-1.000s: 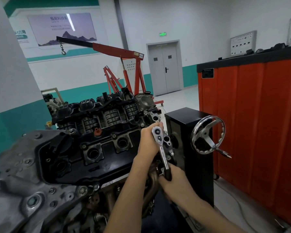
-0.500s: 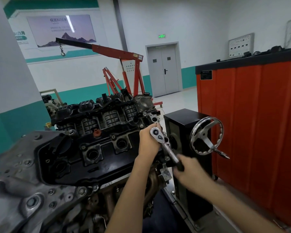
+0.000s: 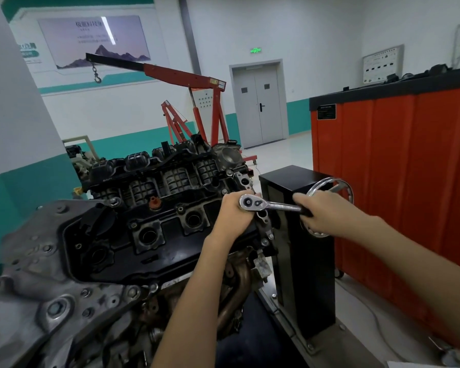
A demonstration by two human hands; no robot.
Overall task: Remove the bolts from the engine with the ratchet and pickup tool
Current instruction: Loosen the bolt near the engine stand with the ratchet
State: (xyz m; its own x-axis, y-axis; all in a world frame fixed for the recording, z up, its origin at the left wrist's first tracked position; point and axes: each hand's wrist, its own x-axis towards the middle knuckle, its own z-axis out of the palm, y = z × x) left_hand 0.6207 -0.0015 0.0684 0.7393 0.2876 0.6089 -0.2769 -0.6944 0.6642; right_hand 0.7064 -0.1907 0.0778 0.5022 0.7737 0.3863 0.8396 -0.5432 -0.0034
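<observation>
Nearest, at the lower left, found the bolted grey end plate (image 3: 37, 288) of the engine (image 3: 144, 235), with the rusty exhaust manifold (image 3: 237, 282) low on its near right side. Reached in over these with both bare forearms from the near edge. Curled the left hand (image 3: 235, 213) against the round head of the ratchet (image 3: 271, 205), fingers clamped around the head end at the right end of the black valve cover (image 3: 170, 251); could not see the socket or any bolt beneath, both hidden by that hand. Gripped the ratchet's black handle in the right hand (image 3: 327, 216), fingers closed tight around it, the chrome shaft lying nearly level and pointing right from the head. Had, just behind the right hand, the chrome handwheel (image 3: 340, 187) on the black column (image 3: 303, 248) of the engine stand. Passed, farther right, a tall orange cabinet (image 3: 409, 181) with a dark top. Noted, well beyond the engine, a red hoist (image 3: 181, 75) with its black boom and hook stretched left, and on the far wall a grey double door (image 3: 260, 107).
</observation>
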